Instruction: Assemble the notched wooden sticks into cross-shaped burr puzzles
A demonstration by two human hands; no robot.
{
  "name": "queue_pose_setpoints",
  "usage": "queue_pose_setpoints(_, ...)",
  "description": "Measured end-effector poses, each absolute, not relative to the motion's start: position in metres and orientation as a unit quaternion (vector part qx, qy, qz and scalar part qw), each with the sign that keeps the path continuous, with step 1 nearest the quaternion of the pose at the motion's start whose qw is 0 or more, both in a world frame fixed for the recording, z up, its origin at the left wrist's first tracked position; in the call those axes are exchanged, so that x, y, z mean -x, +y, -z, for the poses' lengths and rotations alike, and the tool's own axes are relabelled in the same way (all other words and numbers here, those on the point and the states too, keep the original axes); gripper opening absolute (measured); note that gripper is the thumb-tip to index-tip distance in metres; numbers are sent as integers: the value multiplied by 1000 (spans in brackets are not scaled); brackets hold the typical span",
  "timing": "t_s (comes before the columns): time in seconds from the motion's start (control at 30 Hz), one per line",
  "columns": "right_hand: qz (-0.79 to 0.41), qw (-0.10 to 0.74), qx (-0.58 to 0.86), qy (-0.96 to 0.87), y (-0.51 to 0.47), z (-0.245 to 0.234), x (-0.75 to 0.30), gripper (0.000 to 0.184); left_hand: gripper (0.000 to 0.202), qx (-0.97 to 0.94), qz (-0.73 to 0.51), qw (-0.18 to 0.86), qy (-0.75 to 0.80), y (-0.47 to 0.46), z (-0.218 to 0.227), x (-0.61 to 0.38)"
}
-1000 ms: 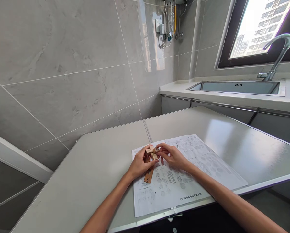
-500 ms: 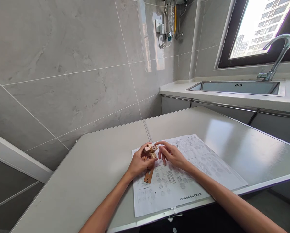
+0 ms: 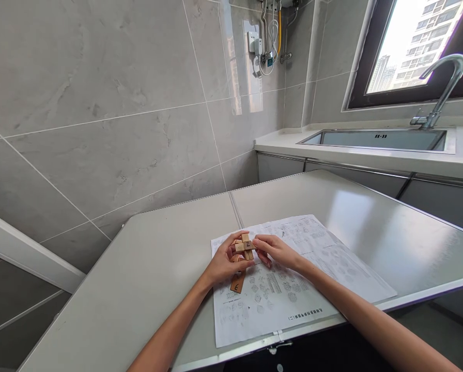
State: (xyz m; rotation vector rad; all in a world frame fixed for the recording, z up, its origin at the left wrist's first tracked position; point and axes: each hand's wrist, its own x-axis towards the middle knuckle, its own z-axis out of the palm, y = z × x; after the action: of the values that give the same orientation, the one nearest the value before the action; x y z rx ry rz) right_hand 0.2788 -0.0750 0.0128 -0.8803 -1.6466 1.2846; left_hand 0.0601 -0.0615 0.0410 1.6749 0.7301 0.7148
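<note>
Between my hands, above the paper, is a small wooden interlocking puzzle (image 3: pixel 247 246) of crossed bars, one marked with a dark figure like a 2. My left hand (image 3: pixel 224 263) grips it from the left, fingers behind and thumb along the near side. My right hand (image 3: pixel 275 249) pinches the right end of the marked bar with thumb and index finger. Below my left hand a flat brown wooden piece (image 3: pixel 237 283) with a dark mark lies on the printed sheet (image 3: pixel 262 325), its upper part hidden by the hand.
The sheet of small printed diagrams lies on a pale folding table (image 3: pixel 169 253), close to its front edge. A tiled wall (image 3: pixel 138 129) rises behind. At the right back are a counter with a sink (image 3: pixel 379 139) and a faucet (image 3: pixel 444 93).
My right hand has moved left and closed on the puzzle's right end; before, its fingers were apart from it. The puzzle has turned, so the marked bar now faces up toward me.
</note>
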Motion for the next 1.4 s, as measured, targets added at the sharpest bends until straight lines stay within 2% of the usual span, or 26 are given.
queue_pose_setpoints(0.1, -548, 424, 346, -633, -71, -10, -279, 51, 76, -728, -310, 522, 317, -60, -39, -60)
queue_pose_setpoints(0.23, -607, 472, 363, -526, -65, -6, -279, 53, 73, -772, -355, 368, 378, -54, -34, -58)
queue_pose_setpoints(0.37, -661, 552, 377, -341, -58, -5, -284, 49, 47, -782, -371, 224, 448, -46, -24, -52)
queue_pose_setpoints(0.53, -672, 627, 332, -213, -49, -4, -294, 35, 30, -803, -340, 132, 472, -39, -14, -43)
queue_pose_setpoints(0.73, -625, 685, 337, -163, -40, 8, -306, 28, 27, -811, -308, 91, 489, -39, -11, -41)
queue_pose_setpoints(0.9, -575, 728, 343, -146, -32, 22, -317, 32, 33, -822, -284, 89, 486, -38, -9, -40)
queue_pose_setpoints(1.07, -536, 750, 350, -163, -25, 30, -327, 44, 34, -824, -283, 88, 484, -37, -7, -39)
queue_pose_setpoints(1.2, -528, 749, 359, -178, -25, 29, -331, 48, 34, -821, -281, 85, 490, -38, -7, -39)
queue_pose_setpoints(1.4, -569, 687, 384, -239, -37, 11, -319, 37, 30, -805, -277, 73, 520, -37, -8, -40)
